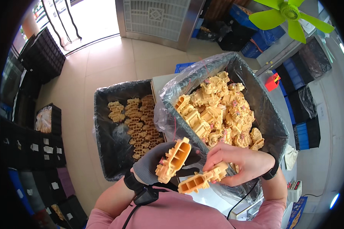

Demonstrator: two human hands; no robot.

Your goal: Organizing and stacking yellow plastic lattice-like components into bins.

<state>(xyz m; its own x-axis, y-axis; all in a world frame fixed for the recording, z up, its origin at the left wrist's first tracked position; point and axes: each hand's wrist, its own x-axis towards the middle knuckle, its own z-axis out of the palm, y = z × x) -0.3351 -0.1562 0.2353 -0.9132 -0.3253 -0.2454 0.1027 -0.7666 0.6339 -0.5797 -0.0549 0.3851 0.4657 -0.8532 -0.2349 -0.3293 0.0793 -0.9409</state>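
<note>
My left hand [144, 168], in a grey glove, is closed around a tan moulded plastic housing [176, 157] with an open, hollow end facing up. Just to its right, my bare right hand [244, 163] pinches a second tan plastic housing [197, 183], whose divided slots point toward my body. The two parts are close together, in front of my chest. Beyond my right hand, a large bin lined with clear plastic [269, 114] holds a loose heap of similar tan housings [218, 107]. At the left, a black lined crate [111, 152] contains housings [139, 126] laid in rows.
A green fan [290, 12] hangs at the upper right. Stacked black crates [42, 57] line the left side, and black and blue crates [302, 99] the right wall. Near the big bin is a red object [272, 82]. A cord [242, 200] runs by my right arm.
</note>
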